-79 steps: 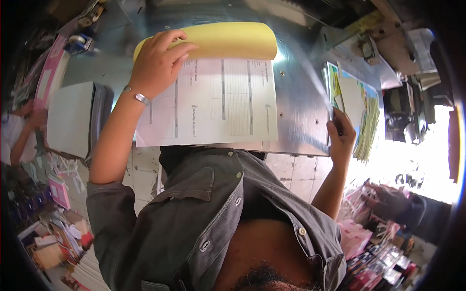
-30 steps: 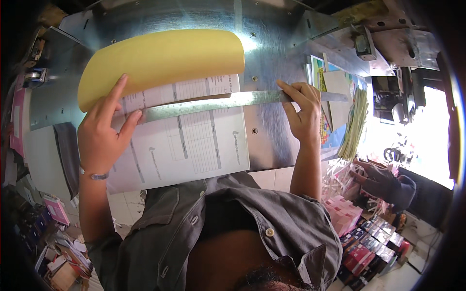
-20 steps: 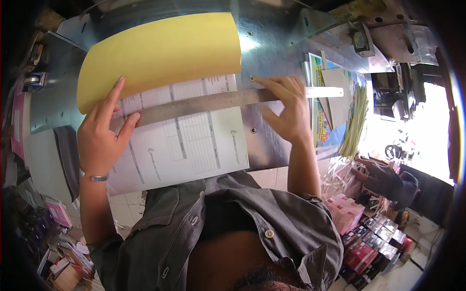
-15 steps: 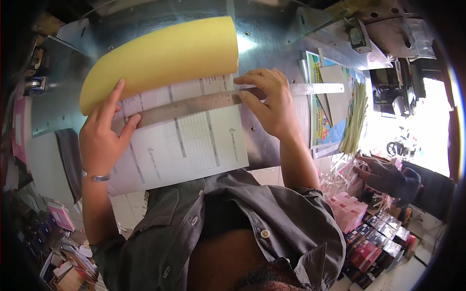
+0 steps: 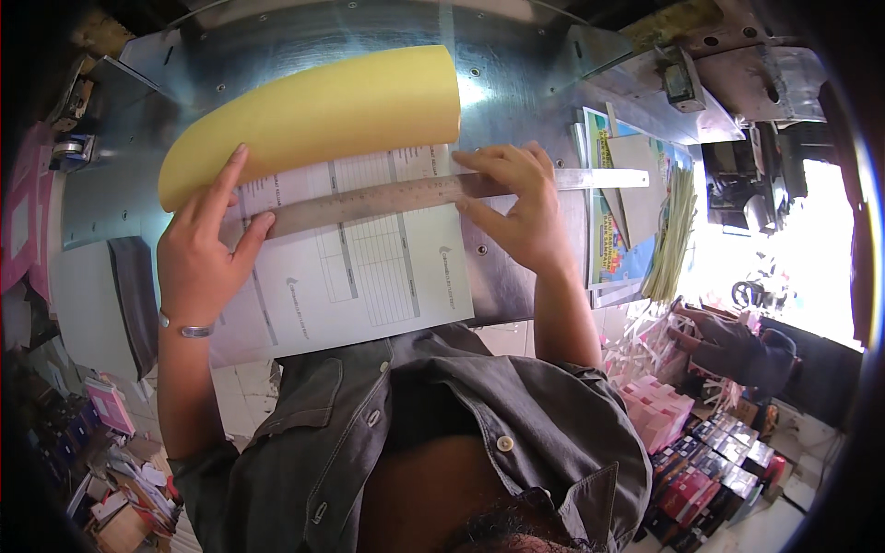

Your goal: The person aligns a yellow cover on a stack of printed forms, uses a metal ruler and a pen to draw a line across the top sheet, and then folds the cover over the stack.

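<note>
A long steel ruler (image 5: 369, 197) lies across a white printed form sheet (image 5: 369, 267) with tables. My right hand (image 5: 525, 198) straddles the ruler near its right part, fingertips at the far edge and thumb at the near edge. My left hand (image 5: 207, 244) is open, its index finger stretched onto the curled yellow sheet (image 5: 313, 115) and its thumb at the ruler's left end. The yellow sheet is bent back in a roll beyond the ruler. Under my left hand the ruler's end is partly hidden.
The metal worktop (image 5: 516, 111) carries colourful printed sheets (image 5: 613, 249) and a bundle of thin paper strips (image 5: 671, 235) at right. A white stack (image 5: 92, 295) sits at left. Pink stacks (image 5: 654, 410) and boxes stand on the floor; another person (image 5: 742, 355) crouches at far right.
My right hand's fingers and thumb have spread slightly around the ruler. The yellow roll's far edge sits a little lower in view. My left hand keeps nearly the same pose.
</note>
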A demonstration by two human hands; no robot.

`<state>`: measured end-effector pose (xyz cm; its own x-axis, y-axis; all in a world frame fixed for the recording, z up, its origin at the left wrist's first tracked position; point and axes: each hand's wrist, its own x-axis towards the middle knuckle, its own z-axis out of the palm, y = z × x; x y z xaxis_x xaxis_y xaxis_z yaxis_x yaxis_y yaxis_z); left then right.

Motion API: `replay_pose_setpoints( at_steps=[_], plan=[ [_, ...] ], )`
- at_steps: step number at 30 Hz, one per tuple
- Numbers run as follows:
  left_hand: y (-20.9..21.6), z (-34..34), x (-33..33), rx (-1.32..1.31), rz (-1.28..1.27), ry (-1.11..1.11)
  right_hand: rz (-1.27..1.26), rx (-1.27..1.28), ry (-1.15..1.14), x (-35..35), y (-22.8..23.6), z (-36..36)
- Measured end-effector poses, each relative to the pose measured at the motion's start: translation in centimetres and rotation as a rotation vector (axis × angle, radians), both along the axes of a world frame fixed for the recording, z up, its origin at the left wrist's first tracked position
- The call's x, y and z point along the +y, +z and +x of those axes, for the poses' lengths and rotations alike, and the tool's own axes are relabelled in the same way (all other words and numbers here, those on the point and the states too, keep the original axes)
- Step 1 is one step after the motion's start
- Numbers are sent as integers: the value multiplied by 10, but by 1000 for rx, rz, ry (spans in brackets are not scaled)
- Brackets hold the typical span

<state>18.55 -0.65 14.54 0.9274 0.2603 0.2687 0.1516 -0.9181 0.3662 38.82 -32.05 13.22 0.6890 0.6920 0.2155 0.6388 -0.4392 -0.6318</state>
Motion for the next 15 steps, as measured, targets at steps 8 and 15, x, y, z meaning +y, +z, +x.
replay_pose_setpoints(
  at_steps=[8, 15],
  plan=[
    [1, 2, -3, -4, -14, 8, -66, -60, -22, -22, -7, 10],
    [1, 3, -2, 6, -8, 14, 15, -63, -12, -20, -3, 12]
  ],
)
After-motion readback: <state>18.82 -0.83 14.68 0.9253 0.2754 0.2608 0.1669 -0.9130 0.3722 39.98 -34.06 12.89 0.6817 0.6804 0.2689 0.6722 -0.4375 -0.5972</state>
